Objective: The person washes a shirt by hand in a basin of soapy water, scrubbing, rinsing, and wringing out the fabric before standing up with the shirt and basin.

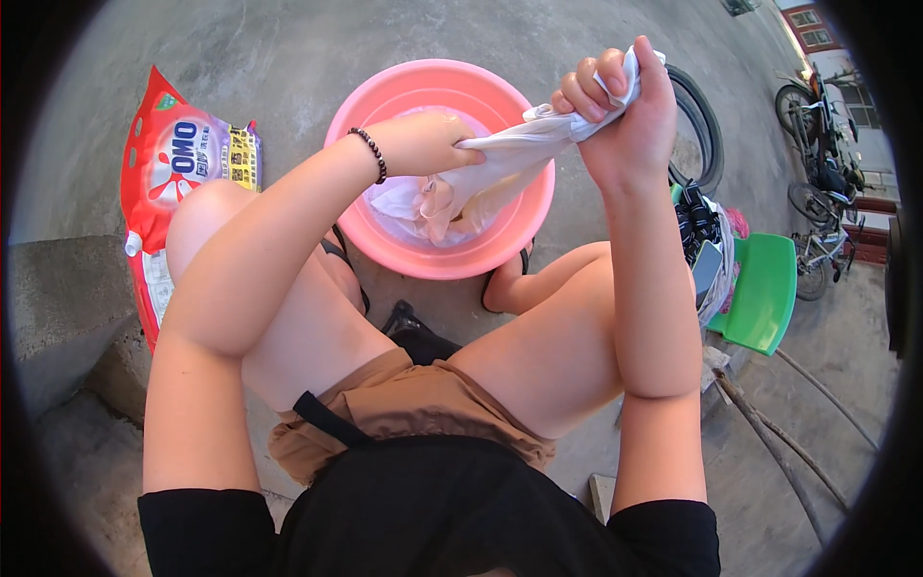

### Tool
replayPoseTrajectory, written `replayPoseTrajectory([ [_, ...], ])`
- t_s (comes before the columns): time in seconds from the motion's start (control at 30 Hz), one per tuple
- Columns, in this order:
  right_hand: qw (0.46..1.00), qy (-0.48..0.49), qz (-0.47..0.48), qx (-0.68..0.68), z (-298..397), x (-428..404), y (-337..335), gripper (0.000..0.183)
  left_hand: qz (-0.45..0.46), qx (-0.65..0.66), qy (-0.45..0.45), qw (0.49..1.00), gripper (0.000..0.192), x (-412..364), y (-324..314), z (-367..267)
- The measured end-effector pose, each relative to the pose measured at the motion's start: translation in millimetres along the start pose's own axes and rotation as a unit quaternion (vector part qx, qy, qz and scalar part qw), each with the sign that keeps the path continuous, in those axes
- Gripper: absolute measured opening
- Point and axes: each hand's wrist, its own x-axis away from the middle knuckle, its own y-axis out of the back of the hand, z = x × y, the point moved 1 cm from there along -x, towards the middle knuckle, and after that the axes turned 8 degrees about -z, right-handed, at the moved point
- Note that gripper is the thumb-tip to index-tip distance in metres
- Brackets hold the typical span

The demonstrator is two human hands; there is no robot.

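Observation:
A wet white cloth (515, 155) stretches taut and twisted up out of a pink plastic basin (441, 268). My right hand (624, 108) is raised beyond the basin's right rim, its fist wrapped round the bunched upper end. Lower down, over the basin, my left hand (440, 143) pinches the same cloth between thumb and fingers; a dark bead bracelet (375, 153) circles that wrist. The cloth's lower part hangs into the basin, where white and peach-coloured fabric (435, 209) lies in sudsy water. How much of it is under water is hidden.
A red OMO laundry detergent bag (173, 155) stands left of my knee. On the right are a green plastic chair (764, 296), a clear bag of items with a phone (708, 268), and a black tyre (710, 130). Wooden sticks (771, 433) and parked two-wheelers (822, 151) lie farther right.

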Motion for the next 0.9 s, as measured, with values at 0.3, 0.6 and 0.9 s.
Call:
replayPoseTrajectory([
  [0.3, 0.993, 0.004, -0.068, 0.093, -1.1, -1.5, 10.0, 0.032, -0.08, 0.139, 0.03, 0.987, 0.035, 13.0, 38.5, -1.8],
  [0.6, 0.851, 0.082, -0.05, 0.516, -17.3, 5.5, 5.5, 0.027, -0.13, 0.456, 0.029, 0.88, 0.033, 16.2, 48.3, -3.0],
  [0.9, 0.703, 0.242, 0.011, 0.669, -28.2, 16.7, -2.5, 0.045, -0.104, 0.567, -0.037, 0.817, 0.03, 15.8, 49.0, -3.7],
])
